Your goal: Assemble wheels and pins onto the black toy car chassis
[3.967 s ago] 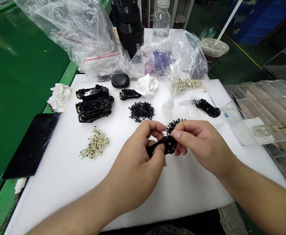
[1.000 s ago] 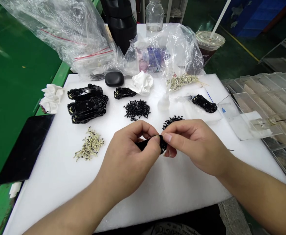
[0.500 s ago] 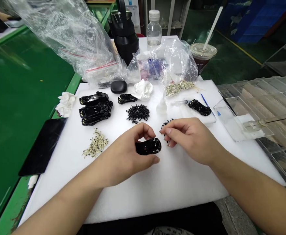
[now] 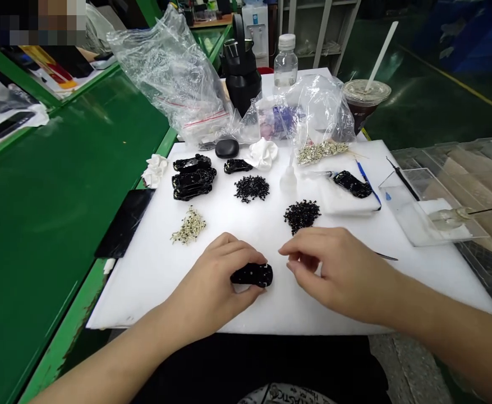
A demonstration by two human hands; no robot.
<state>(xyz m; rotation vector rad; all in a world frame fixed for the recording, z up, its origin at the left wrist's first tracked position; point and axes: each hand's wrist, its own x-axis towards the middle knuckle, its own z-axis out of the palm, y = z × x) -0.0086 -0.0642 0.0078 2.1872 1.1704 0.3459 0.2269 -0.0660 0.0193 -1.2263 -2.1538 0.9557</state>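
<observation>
Near the front of the white board, my left hand grips a black toy car body between thumb and fingers. To its right, my right hand hovers with thumb and index finger slightly apart and nothing visible between them; its other fingers curl under. Just beyond that hand lies a pile of small black parts. A second black pile sits farther back. Pale small parts with dark tips are heaped at the left. Several black car bodies stand together behind them.
At the back are plastic bags, a black flask, a clear bottle and a drink cup. A squeeze bottle stands mid-board. Another black car lies on white cloth at right. A dark tablet lies left.
The view has shifted, so the board's items appear elsewhere in the picture. My right thumb and index finger have parted, and the near black pile is more exposed. My left hand still holds the car body.
</observation>
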